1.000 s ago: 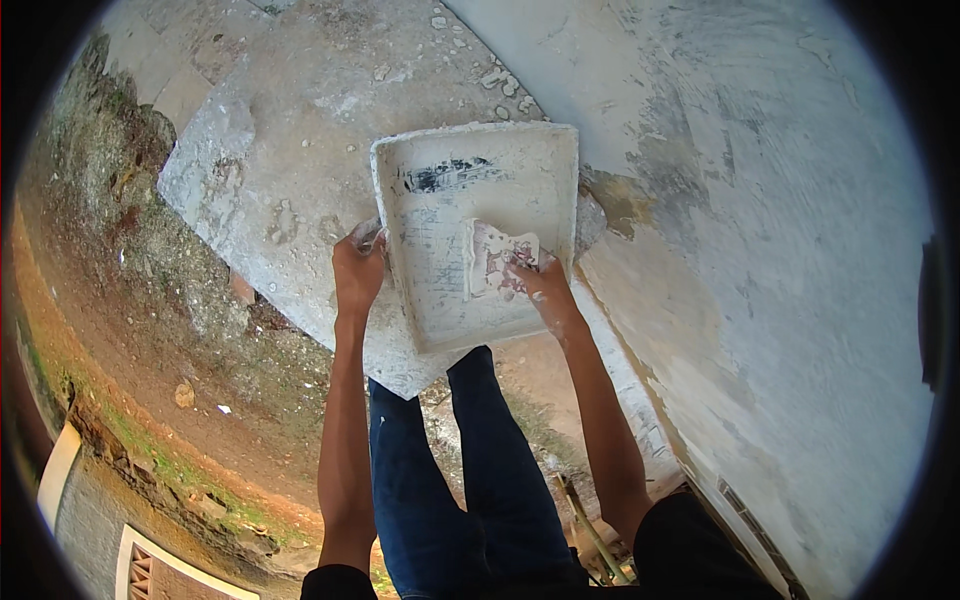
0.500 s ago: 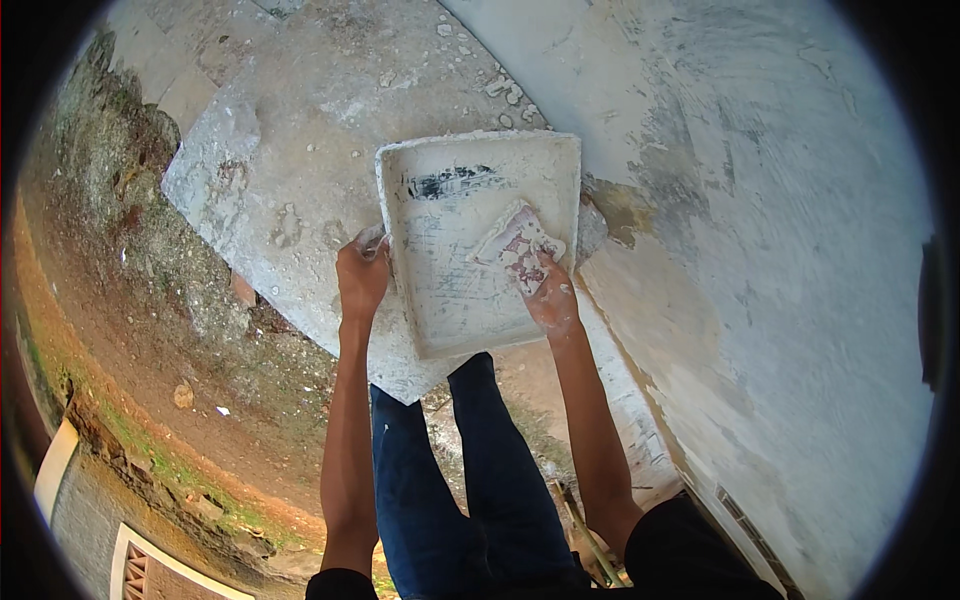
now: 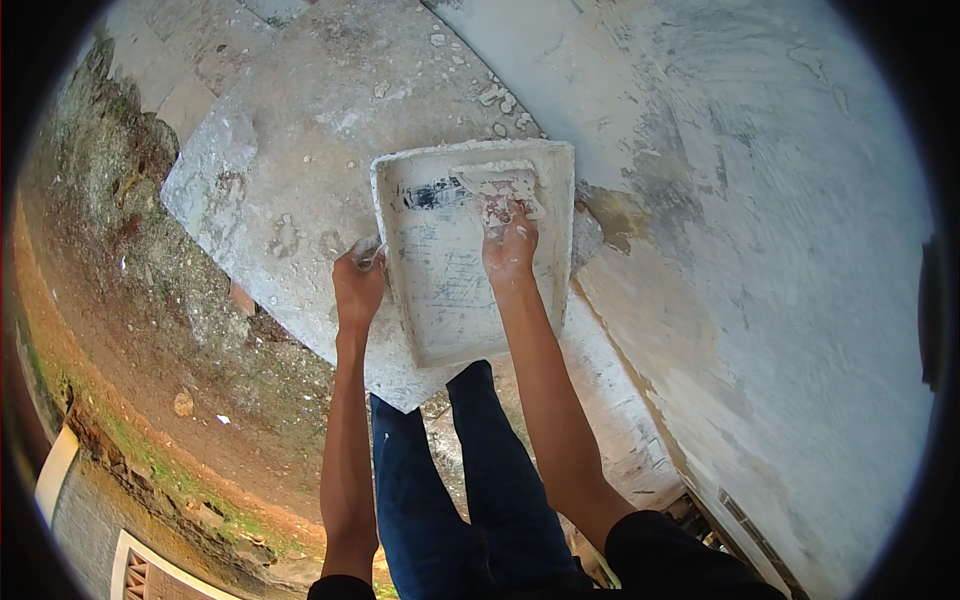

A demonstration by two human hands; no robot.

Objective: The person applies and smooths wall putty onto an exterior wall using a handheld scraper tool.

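A shallow rectangular tray [image 3: 440,310], off-white and smeared with plaster, is held out in front of me, a dark worn patch showing in its upper left. My left hand [image 3: 359,282] is closed on the left rim, with whitish smears about the thumb. Over the upper part of the tray, my right hand [image 3: 511,245] grips a flat scraper [image 3: 510,188] with a pinkish face, thickly caked in white plaster. The scraper's broad edge lies against the tray's inside near the far wall; its handle is hidden by my fingers.
A pale, plaster-spattered board or slab [image 3: 300,130] lies below and beyond the tray. Along the right rises a patchy plastered wall [image 3: 770,260]. Rough soil with rubble [image 3: 230,370] falls off to the left. My legs in blue trousers [image 3: 490,460] stand beneath the tray.
My right hand has carried the scraper up and left, from the tray's right side toward its far wall. The tray has shifted slightly left and down; my left hand keeps its hold.
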